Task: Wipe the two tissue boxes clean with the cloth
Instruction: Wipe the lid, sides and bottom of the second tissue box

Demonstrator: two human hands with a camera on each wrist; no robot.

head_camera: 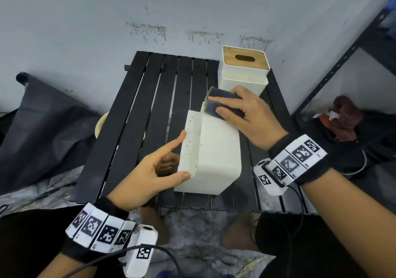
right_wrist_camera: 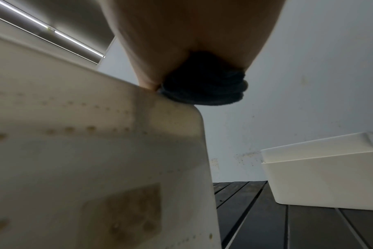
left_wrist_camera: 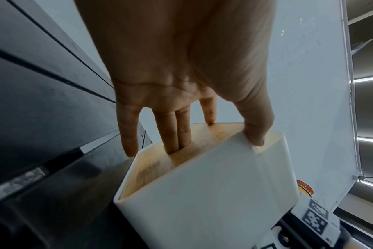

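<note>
A white tissue box (head_camera: 216, 155) lies on its side on the black slatted table (head_camera: 132, 127), with brownish spots along its left face. My left hand (head_camera: 167, 166) grips its near end. In the left wrist view two fingers (left_wrist_camera: 177, 133) reach into the slot of its wooden lid (left_wrist_camera: 151, 166) and the thumb hooks the box (left_wrist_camera: 202, 193) rim. My right hand (head_camera: 242, 115) holds a folded dark cloth (head_camera: 220, 104) and presses it on the box's far top edge. The cloth (right_wrist_camera: 204, 89) meets the stained box (right_wrist_camera: 96, 151) corner. The second tissue box (head_camera: 244, 69), with a wooden lid, stands upright behind.
A grey stained wall runs close behind the table. A black metal rack (head_camera: 342, 63) stands at the right, with a dark red bundle (head_camera: 345, 117) below it. Black sheeting (head_camera: 42, 123) lies at the left. The second box (right_wrist_camera: 322, 176) sits just right of the cloth.
</note>
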